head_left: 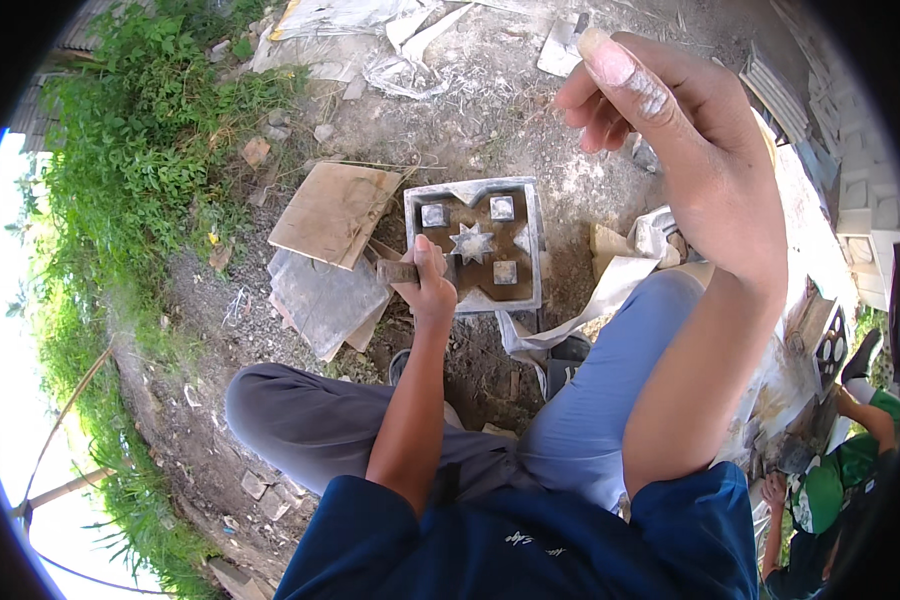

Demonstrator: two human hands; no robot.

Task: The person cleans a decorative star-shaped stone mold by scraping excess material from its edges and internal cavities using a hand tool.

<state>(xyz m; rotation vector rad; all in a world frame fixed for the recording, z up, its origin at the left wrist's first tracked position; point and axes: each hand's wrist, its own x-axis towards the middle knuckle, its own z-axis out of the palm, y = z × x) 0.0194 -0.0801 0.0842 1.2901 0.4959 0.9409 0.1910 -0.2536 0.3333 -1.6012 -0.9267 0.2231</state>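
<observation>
In front of my knees sits a square grey-rimmed mould (537,245) with a brown inside. A star-shaped piece (472,243) stands in its middle, with small square blocks around it. My left hand (430,285) is closed round a short wooden bar (398,271) at the mould's left edge, thumb on top. How far the bar reaches under the hand is hidden. My right hand (680,130) is raised high at the upper right, thumb stretched out and fingers loosely bent. Nothing shows in it, and pale dust marks the thumb.
Left of the mould, a brown board (336,213) lies on grey sheets (328,300). Pale strips (595,305) lie by my right knee. A flat trowel-like blade (558,50) rests farther off. Green plants (150,140) grow at left. Another person (830,490) works at lower right.
</observation>
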